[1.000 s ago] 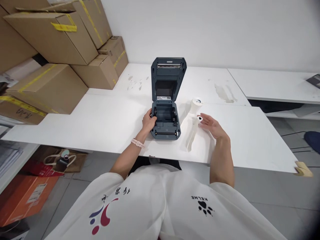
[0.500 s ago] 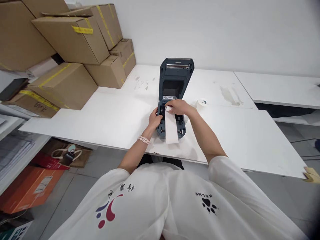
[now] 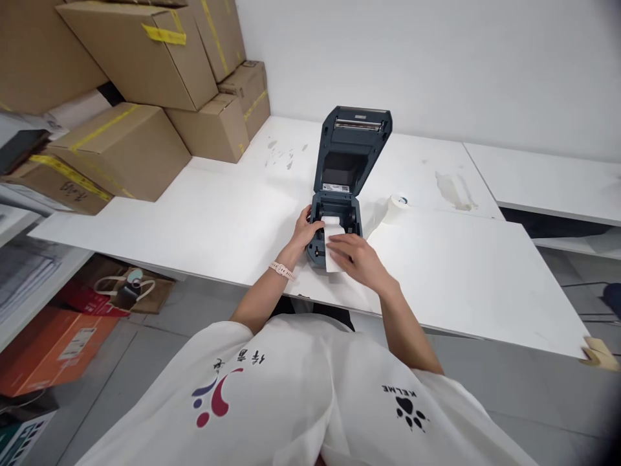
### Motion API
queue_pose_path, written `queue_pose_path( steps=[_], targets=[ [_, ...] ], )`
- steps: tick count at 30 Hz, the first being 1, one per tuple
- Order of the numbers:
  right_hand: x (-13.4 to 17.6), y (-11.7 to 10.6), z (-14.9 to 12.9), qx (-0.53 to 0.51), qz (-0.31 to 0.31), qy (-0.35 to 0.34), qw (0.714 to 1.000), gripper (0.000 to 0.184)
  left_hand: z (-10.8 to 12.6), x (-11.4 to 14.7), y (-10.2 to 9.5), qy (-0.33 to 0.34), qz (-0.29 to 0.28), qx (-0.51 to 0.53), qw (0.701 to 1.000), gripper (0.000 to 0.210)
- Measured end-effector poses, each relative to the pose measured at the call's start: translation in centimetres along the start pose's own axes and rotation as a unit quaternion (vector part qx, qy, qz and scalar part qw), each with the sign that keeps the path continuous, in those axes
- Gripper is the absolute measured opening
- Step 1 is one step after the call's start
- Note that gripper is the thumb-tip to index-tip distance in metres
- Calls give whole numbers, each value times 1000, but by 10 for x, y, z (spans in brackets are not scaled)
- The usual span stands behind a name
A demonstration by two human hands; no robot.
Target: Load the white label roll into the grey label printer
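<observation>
A dark label printer [image 3: 336, 200] stands on the white table with its lid [image 3: 354, 145] raised. Inside its bay sits a small white paper roll [image 3: 331, 221], and a white strip [image 3: 330, 257] runs from it over the front edge. My left hand [image 3: 304, 232] grips the printer's left wall, fingers outside and thumb reaching in by the roll. Over the strip lies my right hand [image 3: 356, 255], its fingers stretched out and spread across the paper. They cover part of the strip and the printer's front right corner.
Right of the printer a white label roll [image 3: 396, 208] stands on the table [image 3: 233, 226], its loose end trailing toward the printer. Cardboard boxes [image 3: 121, 149] are stacked at the left. A wall [image 3: 427, 71] rises behind. An orange box [image 3: 63, 349] is on the floor at lower left.
My right hand has moved from the paper roll in the bay toward the front and now spreads over the strip. My left thumb has come closer to the roll. The view has shifted slightly.
</observation>
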State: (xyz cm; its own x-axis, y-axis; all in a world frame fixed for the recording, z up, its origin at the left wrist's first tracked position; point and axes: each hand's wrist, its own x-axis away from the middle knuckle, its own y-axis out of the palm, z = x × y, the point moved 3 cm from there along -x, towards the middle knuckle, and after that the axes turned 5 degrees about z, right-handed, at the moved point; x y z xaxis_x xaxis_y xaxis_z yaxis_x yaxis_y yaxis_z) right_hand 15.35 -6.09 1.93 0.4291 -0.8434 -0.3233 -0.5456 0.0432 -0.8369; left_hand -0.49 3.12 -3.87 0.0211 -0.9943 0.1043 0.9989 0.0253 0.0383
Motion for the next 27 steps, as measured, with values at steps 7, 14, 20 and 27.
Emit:
queue_pose_path(
  steps=[7,14,20,27],
  targets=[
    [26,25,-8,13,61,28,998,39,-3,-4,-1,-20,-3,30,999,80],
    [28,30,-16,48,84,47,994,39,-4,-4,-2,-21,-17,-2,1000,85],
    [26,31,-14,46,81,46,995,38,-7,-8,-2,-20,-16,18,1000,85],
    [33,21,-10,-62,95,65,991,38,1,20,-6,-36,-19,-12,999,80]
  ],
)
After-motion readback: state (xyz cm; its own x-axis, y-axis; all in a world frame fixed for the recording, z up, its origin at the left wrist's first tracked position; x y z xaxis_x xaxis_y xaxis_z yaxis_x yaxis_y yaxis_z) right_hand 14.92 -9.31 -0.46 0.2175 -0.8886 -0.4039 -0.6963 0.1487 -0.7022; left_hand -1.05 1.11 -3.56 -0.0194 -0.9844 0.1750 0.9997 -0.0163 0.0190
